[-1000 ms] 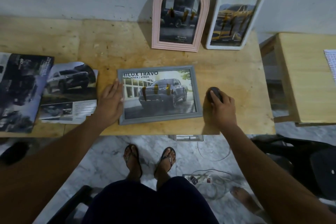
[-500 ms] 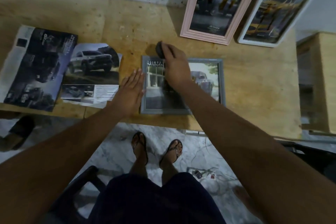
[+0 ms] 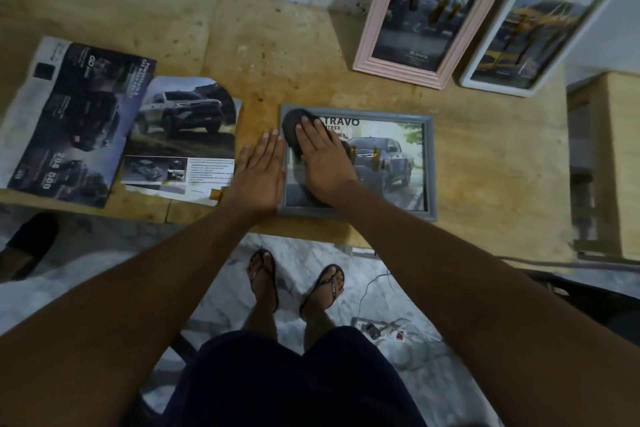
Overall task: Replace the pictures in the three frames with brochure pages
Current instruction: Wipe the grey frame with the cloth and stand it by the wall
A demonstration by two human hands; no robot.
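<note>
A grey frame (image 3: 429, 163) lies flat near the table's front edge, showing a brochure page of a pickup truck. My right hand (image 3: 323, 159) presses a dark cloth pad (image 3: 292, 128) onto the glass at the frame's left part. My left hand (image 3: 258, 175) lies flat on the table against the frame's left edge, fingers together. A pink arched frame (image 3: 374, 45) and a white frame (image 3: 485, 55) lean against the back wall, each with a car picture inside. A cut brochure page (image 3: 183, 139) and an open brochure (image 3: 65, 118) lie to the left.
The wooden table (image 3: 277, 45) has bare surface behind and to the right of the grey frame. A second wooden table (image 3: 620, 163) stands to the right. Below are my feet in sandals and a power strip (image 3: 377, 329) with cables on the marble floor.
My right hand carried the dark pad from the table right of the grey frame, over its top left corner, down onto the glass. My left hand stayed at the frame's left edge.
</note>
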